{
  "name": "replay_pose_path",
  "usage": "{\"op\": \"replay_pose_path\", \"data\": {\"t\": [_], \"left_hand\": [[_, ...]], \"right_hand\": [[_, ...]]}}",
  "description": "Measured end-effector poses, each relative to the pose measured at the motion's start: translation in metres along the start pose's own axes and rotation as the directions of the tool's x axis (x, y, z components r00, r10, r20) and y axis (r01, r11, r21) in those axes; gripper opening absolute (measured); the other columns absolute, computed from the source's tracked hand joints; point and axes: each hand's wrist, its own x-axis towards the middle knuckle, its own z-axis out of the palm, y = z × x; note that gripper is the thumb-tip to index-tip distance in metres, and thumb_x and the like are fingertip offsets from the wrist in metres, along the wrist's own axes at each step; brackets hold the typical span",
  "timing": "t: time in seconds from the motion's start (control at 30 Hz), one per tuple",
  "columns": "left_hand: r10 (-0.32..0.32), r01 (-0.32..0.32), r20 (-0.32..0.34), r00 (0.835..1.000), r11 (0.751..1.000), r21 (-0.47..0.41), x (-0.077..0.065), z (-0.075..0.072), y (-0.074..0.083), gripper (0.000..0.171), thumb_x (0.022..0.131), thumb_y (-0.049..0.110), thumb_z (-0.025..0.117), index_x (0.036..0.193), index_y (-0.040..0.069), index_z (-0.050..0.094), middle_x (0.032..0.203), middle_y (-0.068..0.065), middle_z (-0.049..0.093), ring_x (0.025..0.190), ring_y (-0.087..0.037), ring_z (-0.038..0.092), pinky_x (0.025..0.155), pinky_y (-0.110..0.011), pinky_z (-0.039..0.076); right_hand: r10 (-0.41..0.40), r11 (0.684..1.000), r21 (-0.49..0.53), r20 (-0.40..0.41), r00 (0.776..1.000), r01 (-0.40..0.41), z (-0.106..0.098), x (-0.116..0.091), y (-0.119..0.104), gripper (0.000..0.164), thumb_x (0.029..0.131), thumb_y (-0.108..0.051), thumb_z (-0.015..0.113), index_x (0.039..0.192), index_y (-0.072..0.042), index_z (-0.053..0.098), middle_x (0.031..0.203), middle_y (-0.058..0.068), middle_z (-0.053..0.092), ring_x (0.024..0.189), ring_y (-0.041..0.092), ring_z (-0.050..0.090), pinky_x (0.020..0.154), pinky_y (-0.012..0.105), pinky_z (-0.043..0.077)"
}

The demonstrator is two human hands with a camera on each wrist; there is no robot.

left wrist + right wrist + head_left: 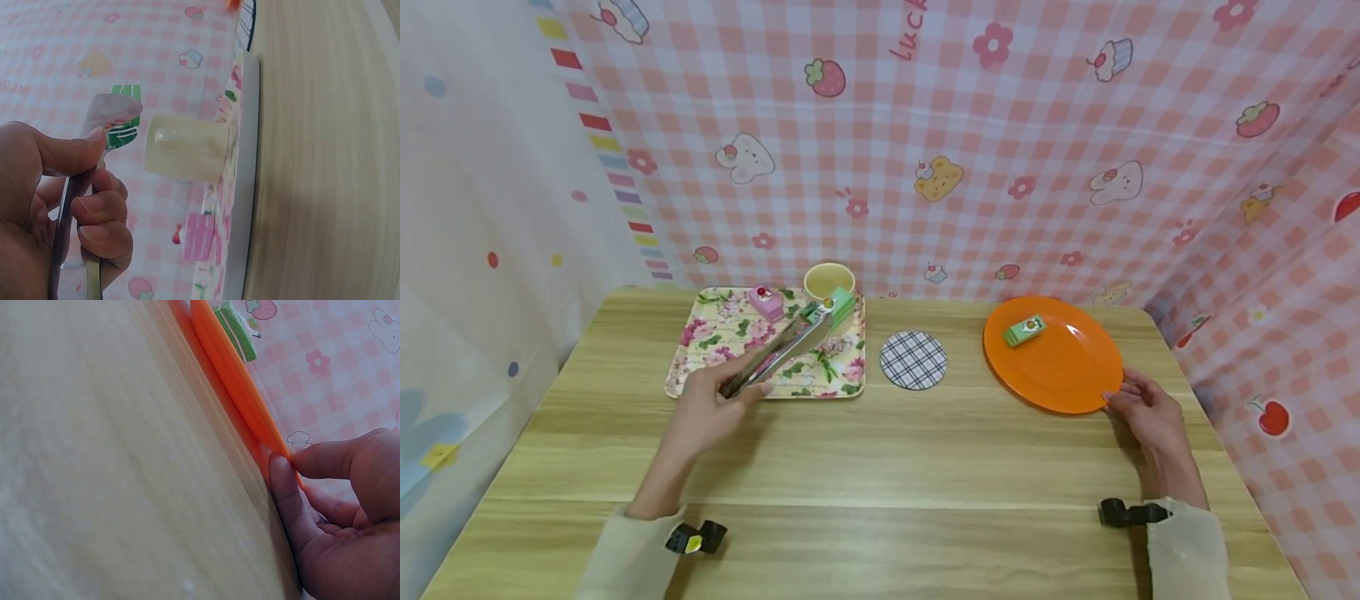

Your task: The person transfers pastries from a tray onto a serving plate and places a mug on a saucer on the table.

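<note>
My left hand [709, 414] grips a pair of metal tongs [780, 352] with one forked tip and one flat tip. Between those tips is a green toy cake slice [842, 307], which the left wrist view shows raised above the floral tray [823, 379]. A pink toy cake slice [766, 305] and a pale yellow cup [187, 149] stand on that tray. On the right, my right hand [1152, 421] pinches the rim of an orange plate [1060, 379] between thumb and fingers. Another green cake slice [1024, 331] lies on the plate, towards its left side.
A round checked coaster [913, 360] lies between the tray and the plate on the wooden table [880, 475]. Behind the table hangs a pink checked cloth [880, 150], with a white dotted curtain [497, 217] at the left.
</note>
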Motion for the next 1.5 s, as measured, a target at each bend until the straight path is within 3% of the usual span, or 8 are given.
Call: {"op": "replay_pose_path", "data": {"t": [0.1, 0.27, 0.4, 0.7, 0.83, 1.07, 1.3, 1.5], "left_hand": [[0.006, -0.006, 0.005, 1.0, 1.0, -0.002, 0.002, 0.005, 0.001, 0.053, 0.092, 0.015, 0.075, 0.143, 0.012, 0.061, 0.125, -0.023, 0.07, 0.065, -0.016, 0.047, 0.055, -0.026, 0.043], [0.018, -0.018, 0.016, 1.0, 1.0, 0.007, 0.004, 0.013, 0.004, 0.053, 0.091, 0.015, 0.076, 0.142, 0.014, 0.062, 0.113, -0.02, 0.073, 0.068, -0.017, 0.047, 0.058, -0.027, 0.041], [0.017, -0.016, 0.038, 0.999, 1.0, -0.018, 0.006, 0.018, 0.006, 0.053, 0.091, 0.013, 0.076, 0.143, 0.014, 0.061, 0.106, -0.02, 0.073, 0.06, -0.013, 0.045, 0.052, -0.026, 0.042], [-0.015, 0.019, 0.084, 0.996, 0.998, -0.053, 0.009, 0.029, 0.011, 0.056, 0.091, 0.015, 0.075, 0.144, 0.016, 0.06, 0.114, -0.02, 0.073, 0.056, -0.014, 0.046, 0.049, -0.026, 0.043], [-0.009, 0.013, 0.093, 0.996, 0.999, -0.043, 0.01, 0.034, 0.014, 0.055, 0.091, 0.013, 0.075, 0.144, 0.016, 0.06, 0.102, -0.018, 0.073, 0.06, -0.015, 0.045, 0.051, -0.025, 0.042], [-0.01, 0.019, 0.122, 0.993, 0.997, -0.072, 0.012, 0.044, 0.018, 0.055, 0.091, 0.012, 0.074, 0.144, 0.022, 0.061, 0.128, -0.018, 0.07, 0.055, -0.013, 0.042, 0.047, -0.025, 0.041], [0.017, -0.008, 0.141, 0.99, 0.998, -0.064, 0.015, 0.055, 0.023, 0.054, 0.091, 0.016, 0.075, 0.143, 0.025, 0.062, 0.102, -0.013, 0.074, 0.055, -0.014, 0.04, 0.048, -0.025, 0.038], [-0.014, 0.027, 0.168, 0.986, 0.997, -0.073, 0.017, 0.065, 0.029, 0.055, 0.091, 0.02, 0.076, 0.144, 0.028, 0.06, 0.108, -0.016, 0.073, 0.058, -0.015, 0.041, 0.05, -0.025, 0.038]], "right_hand": [[0.002, 1.0, 0.003, -0.003, 1.0, -0.002, 0.0, 0.0, 0.001, 0.077, 0.096, -0.007, 0.07, 0.161, -0.006, 0.029, 0.106, -0.013, 0.056, 0.085, -0.004, 0.063, 0.076, 0.013, 0.057], [-0.008, 1.0, -0.001, -0.001, 1.0, 0.008, 0.0, 0.0, 0.001, 0.077, 0.096, -0.005, 0.069, 0.161, -0.005, 0.028, 0.106, -0.013, 0.056, 0.085, -0.005, 0.063, 0.076, 0.013, 0.056], [-0.013, 1.0, -0.013, 0.002, 1.0, 0.013, 0.0, 0.0, 0.001, 0.077, 0.096, -0.006, 0.069, 0.161, -0.005, 0.028, 0.106, -0.014, 0.056, 0.086, -0.005, 0.062, 0.076, 0.013, 0.056], [-0.049, 0.996, 0.073, 0.026, 0.998, 0.047, 0.0, -0.003, 0.002, 0.077, 0.095, -0.005, 0.07, 0.16, -0.002, 0.029, 0.104, -0.013, 0.058, 0.086, -0.004, 0.062, 0.075, 0.013, 0.056], [-0.047, 0.997, 0.07, 0.028, 0.999, 0.045, 0.0, -0.003, 0.002, 0.076, 0.095, -0.005, 0.07, 0.16, -0.002, 0.029, 0.105, -0.013, 0.058, 0.087, -0.004, 0.062, 0.076, 0.013, 0.056], [-0.035, 0.999, 0.038, 0.025, 0.999, 0.034, 0.0, -0.002, 0.001, 0.077, 0.096, -0.008, 0.07, 0.161, -0.004, 0.029, 0.106, -0.014, 0.057, 0.088, -0.005, 0.062, 0.076, 0.013, 0.056], [-0.037, 0.999, 0.035, 0.03, 0.999, 0.036, 0.0, -0.002, 0.001, 0.077, 0.096, -0.007, 0.07, 0.161, -0.004, 0.028, 0.107, -0.013, 0.056, 0.088, -0.005, 0.062, 0.077, 0.013, 0.056], [-0.01, 1.0, 0.013, 0.02, 1.0, 0.01, -0.001, -0.002, 0.0, 0.077, 0.096, -0.008, 0.07, 0.161, -0.006, 0.029, 0.108, -0.013, 0.056, 0.088, -0.004, 0.061, 0.077, 0.013, 0.056]]}}
